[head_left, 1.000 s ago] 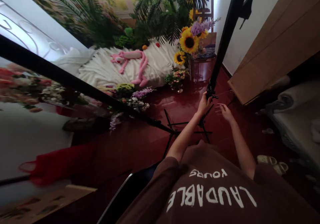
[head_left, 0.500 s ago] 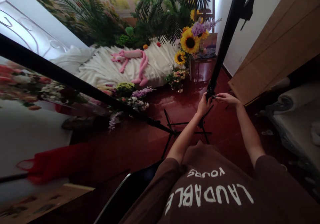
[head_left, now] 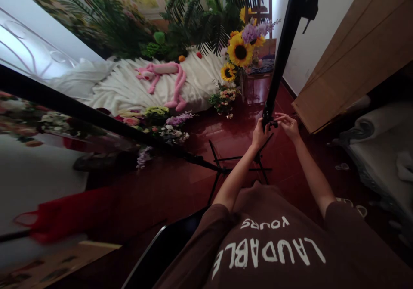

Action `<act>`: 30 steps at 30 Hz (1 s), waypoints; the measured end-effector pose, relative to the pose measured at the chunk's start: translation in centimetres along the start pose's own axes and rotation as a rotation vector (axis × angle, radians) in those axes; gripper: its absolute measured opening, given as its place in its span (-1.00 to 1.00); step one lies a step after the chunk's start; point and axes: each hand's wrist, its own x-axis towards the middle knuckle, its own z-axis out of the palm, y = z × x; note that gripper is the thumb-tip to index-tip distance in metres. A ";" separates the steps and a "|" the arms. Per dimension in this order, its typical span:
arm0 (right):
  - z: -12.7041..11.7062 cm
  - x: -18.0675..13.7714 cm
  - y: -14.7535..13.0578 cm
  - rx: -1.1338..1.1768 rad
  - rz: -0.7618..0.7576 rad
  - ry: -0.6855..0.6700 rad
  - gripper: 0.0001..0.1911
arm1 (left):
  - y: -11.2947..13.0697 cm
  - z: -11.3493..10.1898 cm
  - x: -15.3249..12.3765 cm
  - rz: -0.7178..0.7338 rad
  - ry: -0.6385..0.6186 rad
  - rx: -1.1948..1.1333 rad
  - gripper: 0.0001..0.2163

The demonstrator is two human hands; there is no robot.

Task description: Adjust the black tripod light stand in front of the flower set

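A black light stand [head_left: 280, 60] rises from the floor on the right side of the head view, leaning toward the upper right. My left hand [head_left: 260, 135] is wrapped around its pole at the joint. A small black clamp knob [head_left: 273, 124] sticks out from that joint between my hands. Just right of the knob is my right hand [head_left: 288, 126], its fingers stretched out and loosely apart; whether a fingertip touches the knob is too small to tell. Below, the stand's black legs [head_left: 260, 162] spread on the red floor.
A second black stand [head_left: 106, 121] crosses from the left, its legs close by. Behind lie a pink plush toy [head_left: 176, 71] on white cloth [head_left: 122, 80], sunflowers [head_left: 240, 52] and other flowers. Brown boards [head_left: 342, 60] lean at right, near a pale roll [head_left: 374, 123].
My right hand's fingers have come off their pinch at the knob and spread a little. My left hand keeps its grip on the pole. The view has shifted slightly.
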 end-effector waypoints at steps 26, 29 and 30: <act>7.5 8.7 -10.2 -0.009 -0.042 0.175 -0.54 | 0.8 -0.6 -0.2 -0.044 -0.047 -0.029 -0.56; 7.1 8.9 -11.3 -0.032 -0.064 0.165 -0.51 | 0.9 -0.4 -0.2 -0.045 -0.020 -0.031 -0.59; 6.9 8.7 -11.6 -0.039 -0.065 0.150 -0.51 | 0.9 -0.4 -0.2 -0.041 -0.016 -0.036 -0.59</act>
